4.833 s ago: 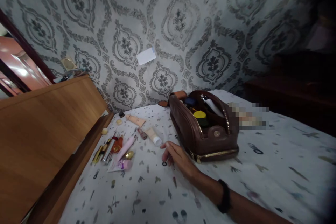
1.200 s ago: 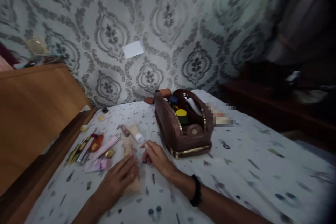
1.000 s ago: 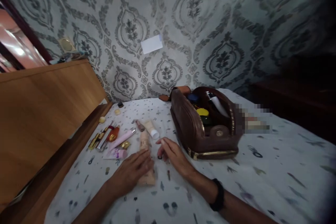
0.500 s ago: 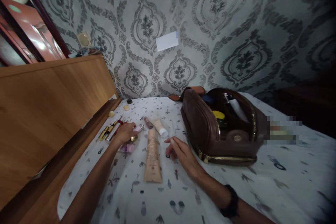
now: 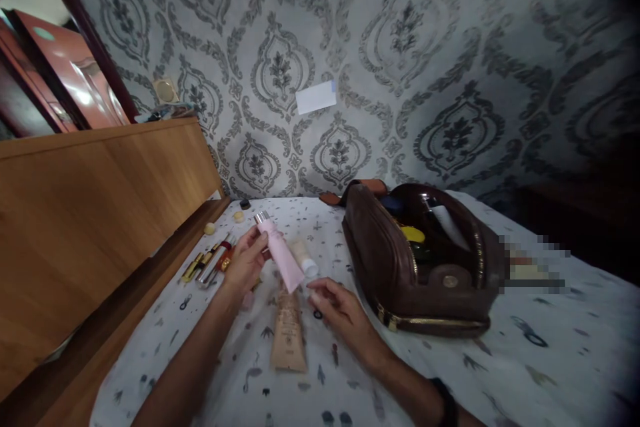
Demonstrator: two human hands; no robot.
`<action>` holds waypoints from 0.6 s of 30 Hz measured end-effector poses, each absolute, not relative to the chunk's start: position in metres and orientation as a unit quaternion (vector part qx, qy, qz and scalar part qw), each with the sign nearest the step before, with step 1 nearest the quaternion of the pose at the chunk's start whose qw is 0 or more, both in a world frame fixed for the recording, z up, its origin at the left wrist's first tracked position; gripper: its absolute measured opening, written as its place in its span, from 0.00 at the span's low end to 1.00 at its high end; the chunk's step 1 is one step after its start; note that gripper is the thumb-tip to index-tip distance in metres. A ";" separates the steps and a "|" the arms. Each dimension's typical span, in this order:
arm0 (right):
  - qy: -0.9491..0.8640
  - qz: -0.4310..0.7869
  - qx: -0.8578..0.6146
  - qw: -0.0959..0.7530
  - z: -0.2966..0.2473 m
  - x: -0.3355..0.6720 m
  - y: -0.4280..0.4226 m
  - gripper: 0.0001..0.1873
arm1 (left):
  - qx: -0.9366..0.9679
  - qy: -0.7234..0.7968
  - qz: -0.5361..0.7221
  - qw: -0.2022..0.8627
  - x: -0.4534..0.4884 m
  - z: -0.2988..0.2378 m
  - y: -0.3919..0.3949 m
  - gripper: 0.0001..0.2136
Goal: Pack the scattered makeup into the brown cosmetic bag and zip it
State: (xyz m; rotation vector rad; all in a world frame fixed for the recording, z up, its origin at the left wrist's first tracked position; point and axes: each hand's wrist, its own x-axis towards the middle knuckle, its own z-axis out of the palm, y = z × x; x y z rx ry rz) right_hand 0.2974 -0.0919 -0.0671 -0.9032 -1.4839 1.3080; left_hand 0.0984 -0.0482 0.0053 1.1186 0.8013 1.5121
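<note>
A pink squeeze tube (image 5: 283, 255) with a silver cap is gripped by my left hand (image 5: 246, 255), raised off the sheet and tilted with its cap toward the wall. My right hand (image 5: 336, 307) hovers close to the tube's flat end, its fingers apart and holding nothing. Below the pink tube lies a larger beige tube (image 5: 289, 340), its upper end partly covered. Behind it rests a cream tube with a white cap (image 5: 310, 268). Several slim cosmetic tubes (image 5: 213, 265) lie to the left of my left hand, which partly hides other items beneath it.
An unzipped brown bag (image 5: 430, 310) stands at the right, with a yellow item (image 5: 413, 234) and a white bottle (image 5: 449, 221) inside. Small round pots lie near the wooden board (image 5: 115, 193) on the left. Patterned wallpaper rises behind the white printed sheet (image 5: 210, 390).
My left hand has picked the pink tube up off the sheet and brought it rightward over the beige tube. My right hand has stayed nearly in place. The view has tilted up slightly.
</note>
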 end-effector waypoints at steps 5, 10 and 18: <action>-0.532 0.635 -0.322 0.458 -0.065 0.295 -0.092 0.34 | 0.416 0.273 0.622 0.605 0.116 -0.009 -0.064 0.22; -0.474 0.667 -0.334 0.467 -0.067 0.297 -0.087 0.31 | 0.416 0.282 0.603 0.619 0.108 -0.022 -0.065 0.22; -0.543 0.585 -0.369 0.476 -0.073 0.295 -0.085 0.25 | 0.396 0.288 0.606 0.627 0.105 -0.036 -0.060 0.20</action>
